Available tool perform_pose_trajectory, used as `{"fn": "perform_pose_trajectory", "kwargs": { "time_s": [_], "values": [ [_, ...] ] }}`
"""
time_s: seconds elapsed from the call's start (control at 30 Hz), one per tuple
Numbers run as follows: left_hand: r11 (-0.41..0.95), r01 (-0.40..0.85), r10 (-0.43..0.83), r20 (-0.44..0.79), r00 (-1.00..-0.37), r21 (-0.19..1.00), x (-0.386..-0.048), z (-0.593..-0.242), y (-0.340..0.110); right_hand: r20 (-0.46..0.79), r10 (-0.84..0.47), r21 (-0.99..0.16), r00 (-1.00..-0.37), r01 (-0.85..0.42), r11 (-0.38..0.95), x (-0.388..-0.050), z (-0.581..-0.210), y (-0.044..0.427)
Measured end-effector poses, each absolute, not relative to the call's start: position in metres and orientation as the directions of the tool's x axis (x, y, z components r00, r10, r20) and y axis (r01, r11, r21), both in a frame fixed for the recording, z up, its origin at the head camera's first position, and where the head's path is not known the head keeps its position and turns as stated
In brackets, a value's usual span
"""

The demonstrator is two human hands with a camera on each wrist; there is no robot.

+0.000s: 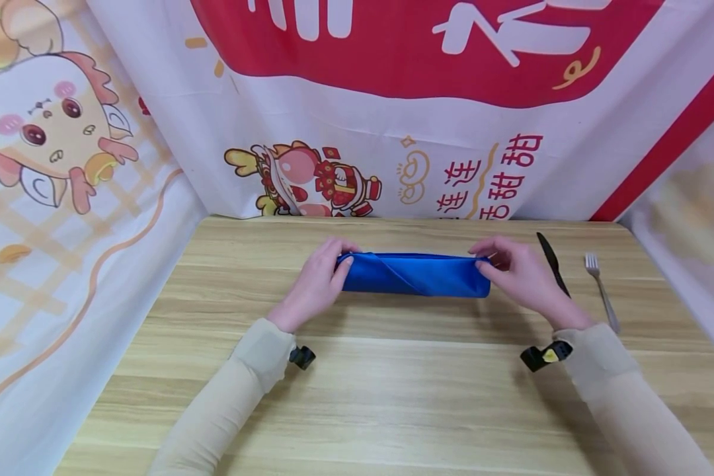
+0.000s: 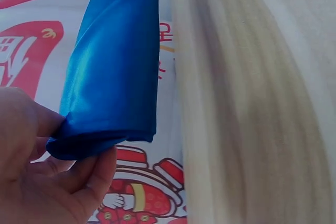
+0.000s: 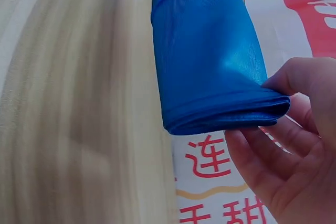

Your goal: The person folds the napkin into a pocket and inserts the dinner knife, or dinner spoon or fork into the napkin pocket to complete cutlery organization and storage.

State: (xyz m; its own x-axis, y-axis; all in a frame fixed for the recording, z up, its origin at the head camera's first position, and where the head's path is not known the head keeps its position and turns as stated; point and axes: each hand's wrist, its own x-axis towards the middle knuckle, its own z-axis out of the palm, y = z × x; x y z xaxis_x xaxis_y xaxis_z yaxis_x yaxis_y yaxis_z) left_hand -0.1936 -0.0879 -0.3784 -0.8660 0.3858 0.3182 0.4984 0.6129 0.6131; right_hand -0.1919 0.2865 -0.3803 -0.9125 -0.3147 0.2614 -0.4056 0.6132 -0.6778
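Note:
A blue folded cloth [image 1: 416, 274] with a satin sheen stretches between the two hands, its long side running left to right. My left hand [image 1: 318, 277] pinches its left end, thumb on the near face and fingers behind. At the other end my right hand [image 1: 520, 271] pinches the upper corner in the same way. The right wrist view shows several stacked layers at the end of the cloth [image 3: 210, 61]. In the left wrist view the cloth [image 2: 115, 61] looks rolled or folded into a flat tube, held above the wooden tabletop.
A black knife [image 1: 552, 261] lies right of my right hand, partly hidden by it. Farther right is a silver fork [image 1: 601, 287]. The wooden table [image 1: 393, 396] ends at a printed white and red cloth backdrop [image 1: 357, 119]. Small black cameras sit on both wrists.

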Motion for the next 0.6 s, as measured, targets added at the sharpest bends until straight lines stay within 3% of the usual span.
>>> {"fn": "perform_pose_trajectory", "kwargs": {
  "time_s": [0.37, 0.6],
  "values": [
    [0.647, 0.345, 0.404, 0.078, -0.911, 0.681, -0.203, -0.404, -0.097, 0.096, -0.392, -0.771, -0.915, -0.317, 0.552, -0.202, -0.42, 0.282],
    [0.652, 0.295, 0.391, 0.024, -0.92, 0.698, -0.21, -0.418, -0.1, 0.03, -0.389, -0.787, -0.921, -0.261, 0.559, -0.205, -0.439, 0.279]
  ]
}}
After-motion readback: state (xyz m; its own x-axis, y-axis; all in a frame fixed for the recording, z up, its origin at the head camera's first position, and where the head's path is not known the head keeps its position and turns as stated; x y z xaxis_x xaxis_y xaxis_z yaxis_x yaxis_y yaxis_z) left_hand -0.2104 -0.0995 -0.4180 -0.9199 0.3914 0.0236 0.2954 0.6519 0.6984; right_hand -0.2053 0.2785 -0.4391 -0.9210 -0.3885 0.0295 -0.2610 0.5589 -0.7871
